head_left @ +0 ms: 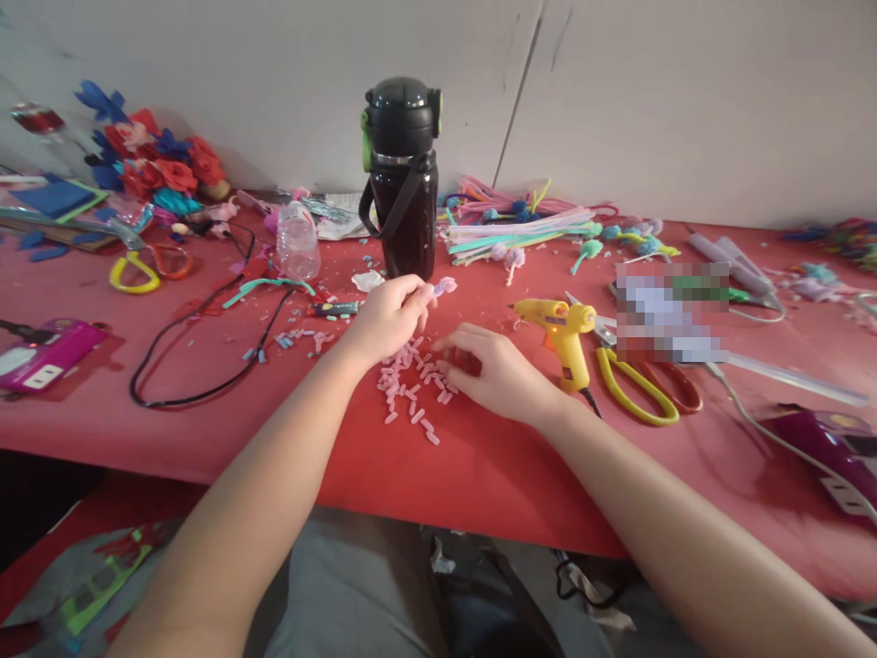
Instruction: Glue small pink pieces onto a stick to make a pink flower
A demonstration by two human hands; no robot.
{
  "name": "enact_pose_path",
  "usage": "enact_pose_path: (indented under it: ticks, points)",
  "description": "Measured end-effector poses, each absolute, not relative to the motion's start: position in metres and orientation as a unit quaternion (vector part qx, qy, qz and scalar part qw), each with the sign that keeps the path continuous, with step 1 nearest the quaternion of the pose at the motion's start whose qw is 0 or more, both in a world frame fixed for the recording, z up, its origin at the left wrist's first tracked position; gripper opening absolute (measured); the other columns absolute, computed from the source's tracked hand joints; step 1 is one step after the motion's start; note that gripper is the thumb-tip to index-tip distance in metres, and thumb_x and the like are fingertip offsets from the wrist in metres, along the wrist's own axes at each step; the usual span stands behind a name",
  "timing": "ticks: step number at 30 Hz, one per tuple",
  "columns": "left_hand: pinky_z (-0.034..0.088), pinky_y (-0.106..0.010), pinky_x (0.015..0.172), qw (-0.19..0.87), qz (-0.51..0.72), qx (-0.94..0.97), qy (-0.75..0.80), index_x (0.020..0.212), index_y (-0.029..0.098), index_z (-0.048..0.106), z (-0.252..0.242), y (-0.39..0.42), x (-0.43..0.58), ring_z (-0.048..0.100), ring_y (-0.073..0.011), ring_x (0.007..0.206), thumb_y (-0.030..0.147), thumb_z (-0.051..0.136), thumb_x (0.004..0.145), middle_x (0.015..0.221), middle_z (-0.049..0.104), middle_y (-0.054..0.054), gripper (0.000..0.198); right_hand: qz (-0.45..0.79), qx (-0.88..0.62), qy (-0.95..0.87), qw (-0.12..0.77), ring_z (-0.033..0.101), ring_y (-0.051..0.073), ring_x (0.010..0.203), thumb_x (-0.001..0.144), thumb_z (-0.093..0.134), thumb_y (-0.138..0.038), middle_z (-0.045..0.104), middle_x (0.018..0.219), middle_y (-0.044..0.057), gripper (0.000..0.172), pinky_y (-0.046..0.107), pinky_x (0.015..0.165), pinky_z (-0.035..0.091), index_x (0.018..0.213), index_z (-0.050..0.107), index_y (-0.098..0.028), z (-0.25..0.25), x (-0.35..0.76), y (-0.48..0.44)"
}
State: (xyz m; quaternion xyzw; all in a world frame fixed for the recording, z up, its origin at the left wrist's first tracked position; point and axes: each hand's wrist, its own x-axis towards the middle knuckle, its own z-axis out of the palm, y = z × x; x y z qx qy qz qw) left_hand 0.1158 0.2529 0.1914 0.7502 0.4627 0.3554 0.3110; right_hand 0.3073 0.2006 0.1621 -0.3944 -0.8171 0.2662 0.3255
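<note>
My left hand [390,315] is closed in a pinch on a small pink petal cluster [445,287], held just above the red table [480,466]. My right hand [490,370] lies low over a scatter of several short pink straw pieces [411,388], its fingers curled down and touching the pieces at the pile's right side. Whether its fingertips hold one is hidden.
A black water bottle [403,178] stands behind my hands. A yellow glue gun [565,334] and yellow-handled scissors [634,388] lie to the right. Coloured straws [521,228], a clear plastic bottle [297,239], a black cable [206,347], paper flowers [154,164] and power strips [41,356] surround them.
</note>
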Motion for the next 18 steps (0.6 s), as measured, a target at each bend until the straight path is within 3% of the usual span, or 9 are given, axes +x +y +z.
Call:
enact_pose_path:
  ticks: [2, 9, 18]
  points:
    - [0.040, -0.026, 0.061, 0.306, 0.354, 0.753, 0.463, 0.079, 0.017, 0.058, 0.191, 0.253, 0.116, 0.055, -0.0126, 0.058, 0.035, 0.047, 0.103, 0.062, 0.060, 0.001, 0.032, 0.257, -0.394, -0.820, 0.325, 0.064, 0.019, 0.086, 0.092, 0.063, -0.016, 0.065, 0.099, 0.006, 0.015, 0.033, 0.079, 0.050, 0.104, 0.073, -0.019, 0.160, 0.304, 0.201]
    - [0.042, -0.026, 0.062, 0.321, 0.368, 0.750, 0.447, 0.080, 0.018, 0.059, 0.190, 0.253, 0.117, 0.056, -0.0126, 0.058, 0.036, 0.046, 0.103, 0.062, 0.060, 0.001, 0.033, 0.261, -0.416, -0.819, 0.297, 0.066, 0.021, 0.091, 0.094, 0.067, -0.016, 0.067, 0.102, 0.007, 0.010, 0.034, 0.083, 0.051, 0.098, 0.076, -0.020, 0.156, 0.287, 0.204]
    - [0.043, -0.027, 0.062, 0.334, 0.371, 0.741, 0.449, 0.080, 0.018, 0.059, 0.191, 0.252, 0.118, 0.056, -0.0126, 0.057, 0.035, 0.048, 0.103, 0.062, 0.060, 0.001, 0.030, 0.259, -0.423, -0.813, 0.307, 0.060, 0.020, 0.083, 0.095, 0.057, -0.010, 0.062, 0.093, 0.006, 0.011, 0.033, 0.077, 0.047, 0.089, 0.060, -0.018, 0.155, 0.291, 0.206]
